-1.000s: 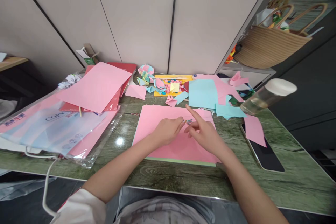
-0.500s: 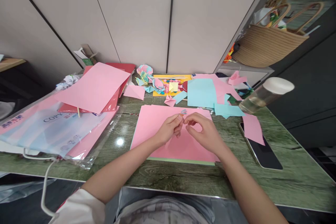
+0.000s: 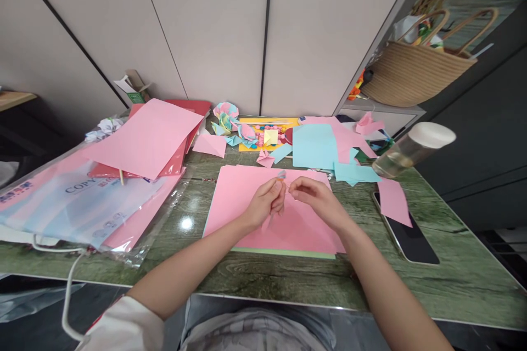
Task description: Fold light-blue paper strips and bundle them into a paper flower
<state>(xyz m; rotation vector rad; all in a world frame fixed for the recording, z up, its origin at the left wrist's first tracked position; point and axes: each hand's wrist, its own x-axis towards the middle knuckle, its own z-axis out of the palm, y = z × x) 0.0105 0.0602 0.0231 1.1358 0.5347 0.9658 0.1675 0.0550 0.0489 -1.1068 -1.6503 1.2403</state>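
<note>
My left hand [image 3: 265,202] is closed around a small object with a bluish, fringed tip [image 3: 281,174] and a bit of orange below it. A thin pale strip or stick shows under the fist, too blurred to name. Just to the right, my right hand [image 3: 310,196] has its thumb and fingertips drawn together; whatever they pinch, if anything, cannot be made out. The two hands are slightly apart, over a stack of pink paper [image 3: 234,214] with a green sheet at its bottom edge.
Behind the stack lie a folded pink paper piece [image 3: 265,158], paper flowers [image 3: 225,115], a yellow sheet [image 3: 242,146] with beads and blue paper [image 3: 313,145]. A phone [image 3: 418,244] and a bottle [image 3: 395,159] stand right; a copy-paper bag [image 3: 82,203] lies left.
My right hand's thumb has come up toward its fingertips. The left hand has shifted slightly left and turned, so a pale strip now shows below it. The view has shifted slightly.
</note>
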